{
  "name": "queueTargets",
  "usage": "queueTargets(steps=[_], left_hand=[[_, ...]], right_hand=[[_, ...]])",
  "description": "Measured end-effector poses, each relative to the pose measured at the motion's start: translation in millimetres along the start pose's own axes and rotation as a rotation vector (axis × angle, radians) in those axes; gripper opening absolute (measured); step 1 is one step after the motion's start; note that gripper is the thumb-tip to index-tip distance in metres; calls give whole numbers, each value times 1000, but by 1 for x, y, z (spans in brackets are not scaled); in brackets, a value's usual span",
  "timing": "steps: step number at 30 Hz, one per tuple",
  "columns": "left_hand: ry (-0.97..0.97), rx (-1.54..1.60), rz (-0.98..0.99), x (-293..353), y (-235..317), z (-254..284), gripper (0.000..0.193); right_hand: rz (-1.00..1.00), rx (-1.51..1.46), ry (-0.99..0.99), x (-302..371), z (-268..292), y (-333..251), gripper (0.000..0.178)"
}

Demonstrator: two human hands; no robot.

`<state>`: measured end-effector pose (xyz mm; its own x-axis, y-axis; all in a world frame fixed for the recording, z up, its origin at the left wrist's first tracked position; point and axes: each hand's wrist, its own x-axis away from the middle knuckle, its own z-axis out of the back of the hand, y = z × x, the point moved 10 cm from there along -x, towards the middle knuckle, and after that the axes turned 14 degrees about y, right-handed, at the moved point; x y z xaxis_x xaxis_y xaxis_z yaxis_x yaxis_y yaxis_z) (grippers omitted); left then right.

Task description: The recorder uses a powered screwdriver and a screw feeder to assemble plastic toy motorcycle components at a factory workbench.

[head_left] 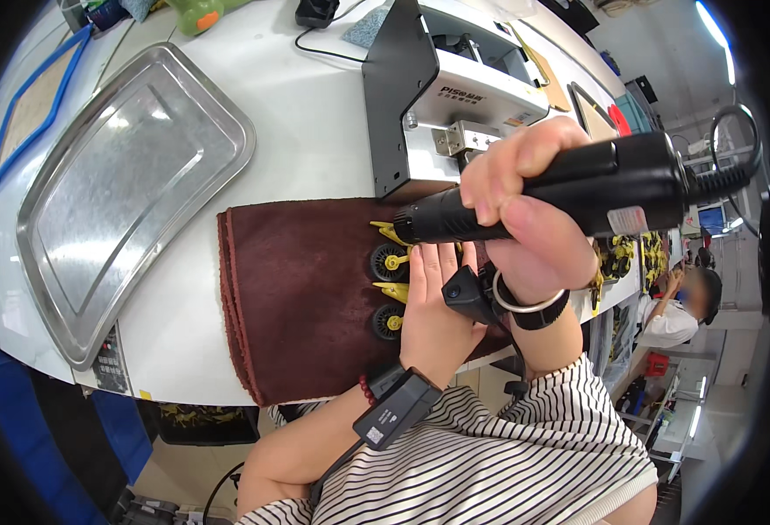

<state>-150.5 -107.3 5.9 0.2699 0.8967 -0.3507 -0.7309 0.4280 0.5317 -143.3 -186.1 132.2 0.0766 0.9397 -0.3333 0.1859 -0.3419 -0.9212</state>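
My right hand (534,188) is wrapped around a black electric screwdriver (617,179), held almost level with its nose toward the left. That nose (402,226) is over a yellow part (383,229) on the brown cloth (302,297). My left hand (437,297) lies on the cloth with fingers stretched out beside the yellow parts; the screwdriver partly covers its fingertips. To the left of those fingers lie a black wheel with a yellow hub (388,262), a second yellow piece (393,290) and a second black wheel (388,322). Any screw under the nose is hidden.
A grey and black machine (455,96) stands just beyond the cloth. At left lies a large metal tray (131,184), with a blue-rimmed tray (39,105) past it. A dark bin (206,426) sits below the table edge. Another person (678,311) is at far right.
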Motion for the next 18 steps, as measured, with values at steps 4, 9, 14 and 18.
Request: queueTargets(steps=[4, 9, 14, 18], left_hand=[[0, 37, 8, -3, 3, 2, 74], [-46, 112, -17, -3, 4, 0, 76], [-58, -66, -61, -2, 2, 2, 75], [34, 72, -69, -10, 4, 29, 79]], right_hand=[[-1, -7, -36, -5, -6, 2, 27], [29, 57, 36, -4, -11, 10, 28], [330, -166, -75, 27, 10, -68, 23], [423, -189, 253, 50, 82, -125, 25]])
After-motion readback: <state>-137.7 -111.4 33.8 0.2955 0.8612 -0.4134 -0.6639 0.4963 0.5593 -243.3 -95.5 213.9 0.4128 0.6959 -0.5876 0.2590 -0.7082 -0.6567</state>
